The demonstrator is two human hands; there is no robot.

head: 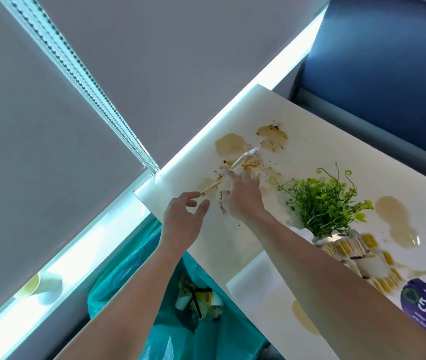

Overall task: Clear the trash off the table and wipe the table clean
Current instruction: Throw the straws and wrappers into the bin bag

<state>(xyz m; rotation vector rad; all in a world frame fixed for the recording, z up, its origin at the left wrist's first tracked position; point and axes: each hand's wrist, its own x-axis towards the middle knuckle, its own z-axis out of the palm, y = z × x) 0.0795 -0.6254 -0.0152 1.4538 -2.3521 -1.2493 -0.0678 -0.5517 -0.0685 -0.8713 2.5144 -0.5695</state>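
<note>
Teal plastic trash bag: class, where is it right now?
Head view, bottom centre: the teal plastic trash bag sits open below the white table, at its left edge, with crumpled trash inside.

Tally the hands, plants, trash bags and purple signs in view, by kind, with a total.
Hands: 2, left hand and right hand
Plant: 1
Trash bag: 1
Purple sign: 1
Total: 5

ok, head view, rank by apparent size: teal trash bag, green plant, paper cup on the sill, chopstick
1. teal trash bag
2. green plant
3. paper cup and chopstick: unsure; chopstick longer but thin, cup fuller.
</note>
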